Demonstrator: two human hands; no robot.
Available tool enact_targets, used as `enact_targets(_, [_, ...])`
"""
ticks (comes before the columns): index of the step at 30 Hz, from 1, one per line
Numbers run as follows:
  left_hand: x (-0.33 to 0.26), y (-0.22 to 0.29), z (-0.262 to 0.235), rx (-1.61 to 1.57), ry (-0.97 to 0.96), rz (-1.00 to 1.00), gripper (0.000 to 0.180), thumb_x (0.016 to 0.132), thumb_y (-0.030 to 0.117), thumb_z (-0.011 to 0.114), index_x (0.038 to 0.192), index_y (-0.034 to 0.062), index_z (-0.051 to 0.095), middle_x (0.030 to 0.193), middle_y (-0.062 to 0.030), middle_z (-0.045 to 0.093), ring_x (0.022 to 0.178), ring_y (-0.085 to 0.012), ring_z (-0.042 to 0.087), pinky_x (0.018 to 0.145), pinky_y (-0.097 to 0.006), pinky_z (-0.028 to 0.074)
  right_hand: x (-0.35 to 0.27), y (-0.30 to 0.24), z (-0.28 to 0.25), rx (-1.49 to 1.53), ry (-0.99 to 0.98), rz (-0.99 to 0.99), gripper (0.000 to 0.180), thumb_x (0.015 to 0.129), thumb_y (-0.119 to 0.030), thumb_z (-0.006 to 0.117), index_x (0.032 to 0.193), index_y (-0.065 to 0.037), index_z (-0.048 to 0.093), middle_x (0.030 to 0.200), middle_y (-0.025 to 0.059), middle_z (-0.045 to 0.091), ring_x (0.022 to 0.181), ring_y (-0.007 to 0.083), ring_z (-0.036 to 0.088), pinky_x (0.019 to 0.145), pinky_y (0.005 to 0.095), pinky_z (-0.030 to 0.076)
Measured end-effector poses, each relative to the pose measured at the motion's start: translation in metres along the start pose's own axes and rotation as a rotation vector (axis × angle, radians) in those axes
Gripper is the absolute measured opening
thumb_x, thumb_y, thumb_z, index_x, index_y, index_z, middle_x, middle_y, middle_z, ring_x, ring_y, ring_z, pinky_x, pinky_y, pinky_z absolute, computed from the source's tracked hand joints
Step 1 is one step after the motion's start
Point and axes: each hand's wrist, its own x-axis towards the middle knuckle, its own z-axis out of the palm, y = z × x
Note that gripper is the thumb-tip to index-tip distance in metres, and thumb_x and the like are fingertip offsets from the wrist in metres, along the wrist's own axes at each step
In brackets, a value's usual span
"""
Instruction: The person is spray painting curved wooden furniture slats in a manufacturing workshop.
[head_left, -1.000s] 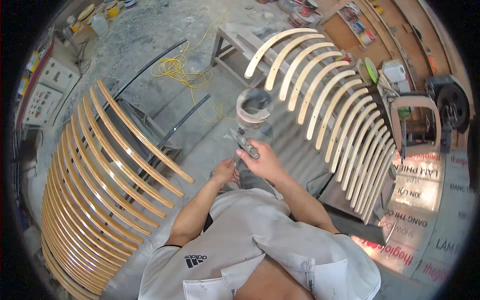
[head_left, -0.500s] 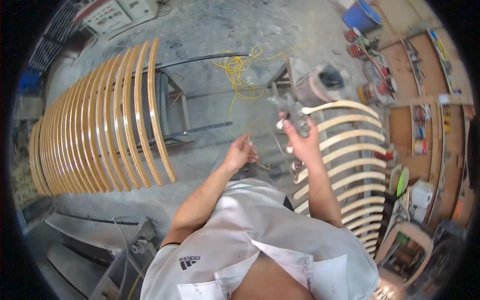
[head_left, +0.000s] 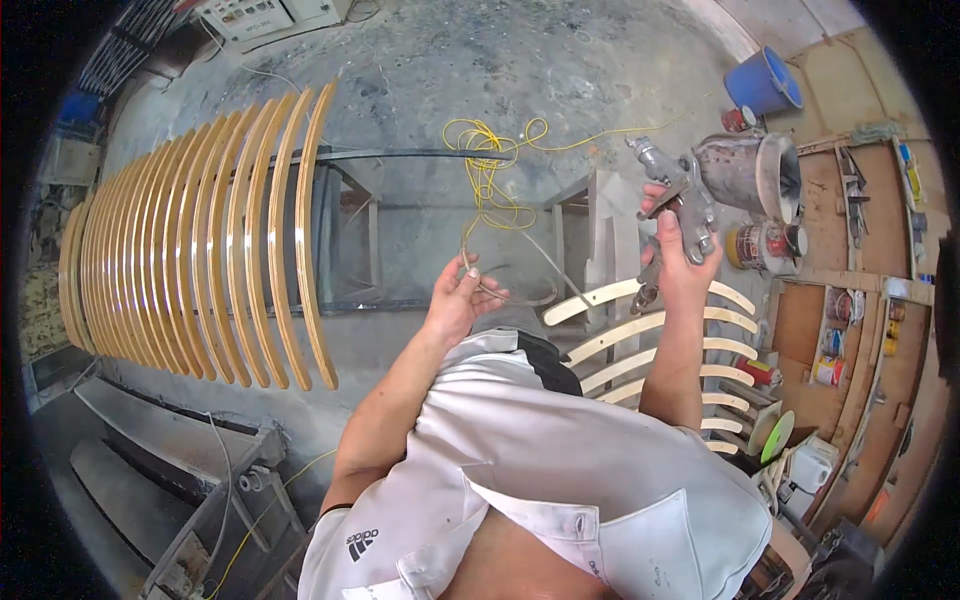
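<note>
My right hand (head_left: 682,250) is closed around a metal spray gun (head_left: 685,205), raised above the pale wooden slats. A grey, stained cup (head_left: 738,172) sits against the gun's far right side and appears joined to it; its open mouth faces right. My left hand (head_left: 462,302) pinches a thin beige hose (head_left: 525,303) between thumb and fingers, in front of my body. From there the hose loops to the right. Curved pale wooden slats (head_left: 620,340) lie in a row under my right forearm, which partly hides them.
Glossy varnished curved slats (head_left: 250,250) rest on a metal stand (head_left: 375,240) at the left. A tangled yellow hose (head_left: 485,165) lies on the floor ahead. Blue bucket (head_left: 762,82), paint cans (head_left: 765,245) and wooden shelving (head_left: 875,220) line the right. Dark metal troughs (head_left: 140,480) stand lower left.
My right hand has lifted the spray gun and its cup to the right, away from the slats. My left hand has shifted slightly left, still holding the hose. The view has tilted.
</note>
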Motion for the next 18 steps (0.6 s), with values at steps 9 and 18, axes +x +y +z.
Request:
enact_targets(9, [0.058,0.041,0.05,0.009,0.018,0.042,0.032,0.102,0.014,0.042,0.134,0.0102,0.037,0.088,-0.0109,0.063,0.087,-0.0306,0.069,0.071,-0.036,0.059,0.129,0.042,-0.002,-0.051,-0.049,0.046,0.026,0.093,-0.017,0.063,0.115,-0.003,0.064,0.109,0.0056,0.068,0.087,0.0082,0.061,0.051,0.0218,0.047])
enact_targets(18, [0.203,0.1,0.105,-0.003,0.194,0.034,0.033,0.102,0.014,0.043,0.135,0.0136,0.039,0.089,-0.008,0.064,0.086,-0.0266,0.07,0.071,-0.034,0.058,0.317,0.124,0.001,-0.098,-0.282,0.211,0.026,0.09,-0.018,0.067,0.111,-0.004,0.066,0.099,0.0018,0.068,0.069,0.0041,0.056,0.051,0.0199,0.045])
